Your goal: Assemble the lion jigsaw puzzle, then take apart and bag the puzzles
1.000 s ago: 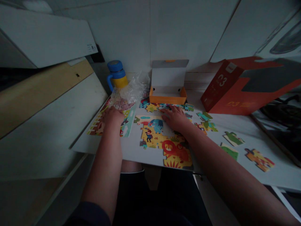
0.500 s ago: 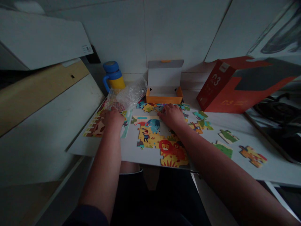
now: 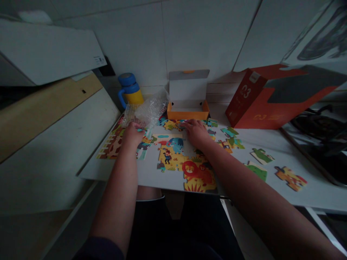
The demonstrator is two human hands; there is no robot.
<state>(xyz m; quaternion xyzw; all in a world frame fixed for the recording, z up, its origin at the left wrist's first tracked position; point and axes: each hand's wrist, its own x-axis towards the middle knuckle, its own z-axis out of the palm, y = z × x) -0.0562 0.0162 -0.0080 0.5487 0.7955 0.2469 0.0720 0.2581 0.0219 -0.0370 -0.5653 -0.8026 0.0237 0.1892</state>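
A partly joined animal puzzle (image 3: pixel 187 162) with a lion and an elephant lies on the white board (image 3: pixel 151 177) in front of me. My right hand (image 3: pixel 195 132) rests palm down on the puzzle's far edge, its fingers curled over loose pieces (image 3: pixel 173 125). My left hand (image 3: pixel 132 134) lies on a printed picture sheet (image 3: pixel 114 144) at the left, and its fingertips pinch a small light piece by the clear plastic bag (image 3: pixel 149 110). Several loose pieces (image 3: pixel 290 177) lie scattered on the right.
An open orange box (image 3: pixel 188 104) stands at the back by the tiled wall. A yellow bottle with a blue lid (image 3: pixel 130 91) stands behind the bag. A large red carton (image 3: pixel 273 97) lies at the back right. A slanted white panel (image 3: pixel 54 144) borders the left.
My left hand has shifted slightly right and forward, and its fingers have closed on a small piece. My right hand has crept a little towards the far pieces.
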